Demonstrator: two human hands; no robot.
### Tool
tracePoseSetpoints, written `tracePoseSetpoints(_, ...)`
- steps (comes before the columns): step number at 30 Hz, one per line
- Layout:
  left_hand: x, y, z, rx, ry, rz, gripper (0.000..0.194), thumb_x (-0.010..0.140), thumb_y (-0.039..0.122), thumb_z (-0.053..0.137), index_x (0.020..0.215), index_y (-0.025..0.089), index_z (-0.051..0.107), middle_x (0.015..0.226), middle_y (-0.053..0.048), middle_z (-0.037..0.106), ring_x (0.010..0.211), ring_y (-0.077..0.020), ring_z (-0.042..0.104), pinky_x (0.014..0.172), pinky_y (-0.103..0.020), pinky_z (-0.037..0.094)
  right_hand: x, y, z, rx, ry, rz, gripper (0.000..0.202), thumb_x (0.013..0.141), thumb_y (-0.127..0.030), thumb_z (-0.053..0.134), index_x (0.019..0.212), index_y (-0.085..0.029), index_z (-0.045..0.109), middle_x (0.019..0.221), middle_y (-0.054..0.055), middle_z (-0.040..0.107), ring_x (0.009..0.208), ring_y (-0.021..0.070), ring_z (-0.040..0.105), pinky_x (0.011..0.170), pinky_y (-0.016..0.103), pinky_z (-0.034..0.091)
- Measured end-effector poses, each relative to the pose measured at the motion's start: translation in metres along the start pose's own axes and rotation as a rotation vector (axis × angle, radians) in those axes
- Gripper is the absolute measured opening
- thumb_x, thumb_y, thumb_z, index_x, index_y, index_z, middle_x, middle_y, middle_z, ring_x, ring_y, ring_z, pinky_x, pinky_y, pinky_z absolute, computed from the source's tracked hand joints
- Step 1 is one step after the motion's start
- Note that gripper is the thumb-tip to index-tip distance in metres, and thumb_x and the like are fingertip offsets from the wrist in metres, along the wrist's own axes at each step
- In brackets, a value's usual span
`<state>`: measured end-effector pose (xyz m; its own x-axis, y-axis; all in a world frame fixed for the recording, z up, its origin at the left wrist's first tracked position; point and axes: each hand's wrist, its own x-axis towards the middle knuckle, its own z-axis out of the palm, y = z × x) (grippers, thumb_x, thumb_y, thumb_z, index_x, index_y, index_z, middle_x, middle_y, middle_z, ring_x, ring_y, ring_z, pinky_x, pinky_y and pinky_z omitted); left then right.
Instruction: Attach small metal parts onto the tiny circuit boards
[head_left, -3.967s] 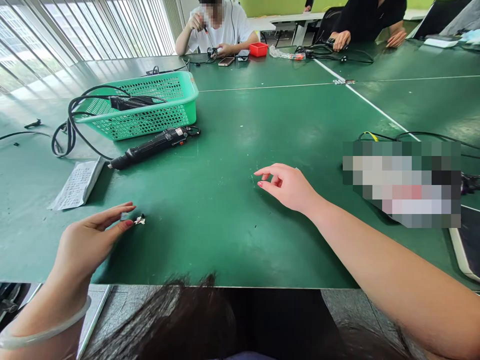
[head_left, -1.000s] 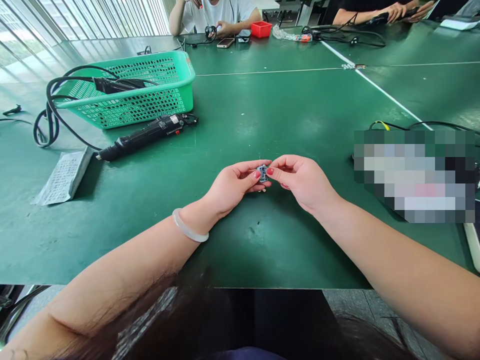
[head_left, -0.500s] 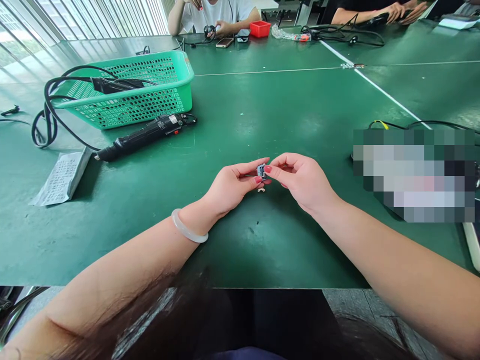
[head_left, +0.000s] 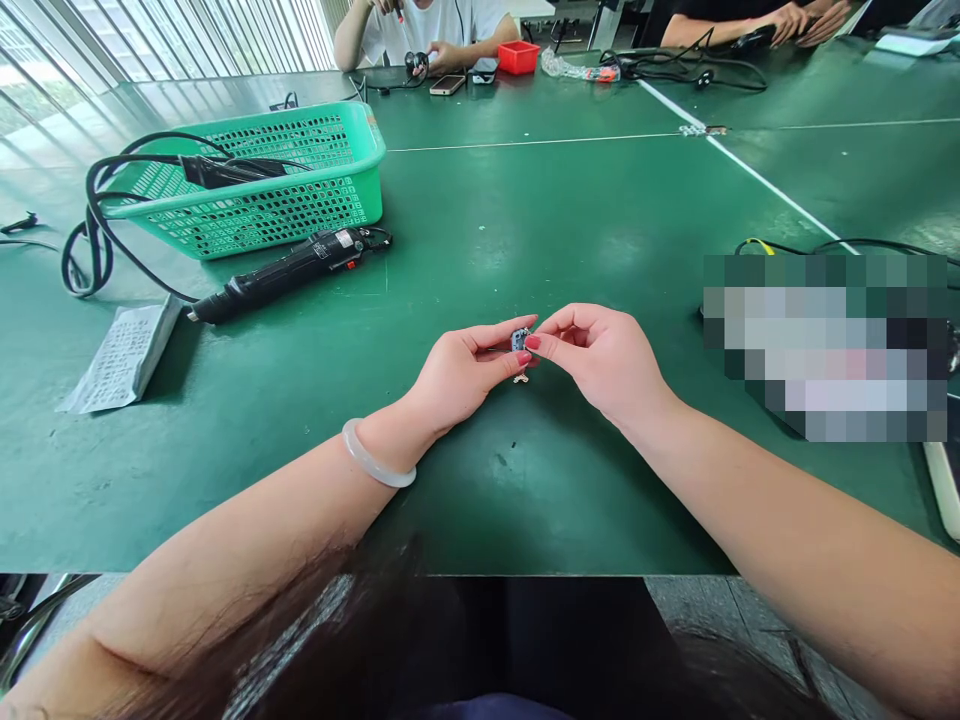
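Near the middle of the head view, a small grey-blue part sits between my two hands. My left hand grips it from the left with thumb and fingers. From the right, my right hand pinches at its edge with thumb and forefinger. A tiny pale piece shows just below my left fingertips; whether it is joined to the part I cannot tell. Fingertips cover much of the part.
A green basket with a black cable stands on the green table, a black electric screwdriver before it. Left lies a written-on packet. A blurred-out object is at right. Two people sit opposite, near a red box.
The small part has turned slightly between my fingers, and my right thumb has shifted a little against it. Across the table, a person's raised hand has moved slightly.
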<state>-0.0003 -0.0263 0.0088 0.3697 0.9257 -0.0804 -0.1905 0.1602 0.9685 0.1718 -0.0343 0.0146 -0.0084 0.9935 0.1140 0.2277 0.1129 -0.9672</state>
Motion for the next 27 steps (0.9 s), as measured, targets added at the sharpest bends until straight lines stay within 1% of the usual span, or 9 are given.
tracePoseSetpoints(2,-0.0002,-0.0002,0.0005,0.017,0.018,0.008,0.041,0.077,0.022,0.082,0.117,0.018,0.078,0.098,-0.006,0.08,0.085,-0.0161,0.071,0.096,-0.041,0.056,0.0012,0.0015,-0.0004,0.031,-0.007,-0.002,0.038,0.066,-0.057,0.087,0.07,-0.022,0.072,0.071,0.003,0.074,0.068,0.0197,0.066,0.07,0.038,0.051)
tracePoseSetpoints(5,-0.0004,0.0,0.0003,0.062,0.045,0.026,0.042,0.08,0.024,0.079,0.121,0.017,0.075,0.099,-0.006,0.08,0.087,-0.0165,0.073,0.095,-0.04,0.058,0.003,0.004,-0.0013,0.017,0.001,-0.02,0.032,0.07,-0.054,0.084,0.072,-0.023,0.077,0.072,0.003,0.075,0.068,0.0186,0.065,0.07,0.037,0.051)
tracePoseSetpoints(9,-0.0006,0.002,-0.0009,0.166,0.066,0.034,0.045,0.081,0.025,0.077,0.125,0.016,0.073,0.096,-0.005,0.08,0.087,-0.0154,0.073,0.096,-0.038,0.058,0.0024,0.0049,-0.0016,-0.017,0.004,-0.068,0.018,0.075,-0.041,0.08,0.079,-0.023,0.081,0.081,0.004,0.079,0.076,0.0198,0.068,0.074,0.037,0.053)
tracePoseSetpoints(12,-0.0001,0.0023,-0.0018,0.208,0.07,0.044,0.043,0.082,0.024,0.076,0.124,0.016,0.074,0.093,-0.004,0.08,0.084,-0.0136,0.073,0.096,-0.035,0.057,-0.0001,0.0031,-0.0012,-0.109,0.022,-0.132,0.012,0.079,-0.034,0.075,0.079,-0.024,0.082,0.082,0.003,0.078,0.074,0.0187,0.067,0.07,0.035,0.052)
tracePoseSetpoints(17,0.0012,0.0016,-0.0023,0.208,0.06,0.062,0.038,0.081,0.021,0.075,0.118,0.014,0.075,0.086,-0.003,0.079,0.078,-0.0128,0.073,0.089,-0.033,0.059,-0.0011,0.0024,-0.0007,-0.19,0.037,-0.198,0.011,0.081,-0.029,0.072,0.079,-0.024,0.082,0.08,0.003,0.076,0.07,0.0171,0.065,0.064,0.033,0.05)
tracePoseSetpoints(23,0.002,0.004,-0.0001,0.171,0.045,0.075,0.029,0.079,0.014,0.074,0.108,0.012,0.076,0.079,-0.003,0.076,0.073,-0.0125,0.073,0.082,-0.03,0.062,0.0002,0.0018,-0.0021,-0.2,0.021,-0.209,0.013,0.082,-0.028,0.071,0.075,-0.023,0.08,0.077,0.003,0.074,0.067,0.0162,0.062,0.062,0.032,0.048)
tracePoseSetpoints(27,0.0018,0.0023,-0.0004,0.234,0.057,0.104,0.029,0.08,0.016,0.073,0.109,0.013,0.076,0.079,-0.002,0.076,0.072,-0.0124,0.073,0.08,-0.03,0.061,-0.0023,-0.0012,-0.0024,-0.241,0.043,-0.244,0.014,0.081,-0.028,0.071,0.071,-0.023,0.079,0.071,0.002,0.07,0.063,0.0147,0.058,0.058,0.031,0.044)
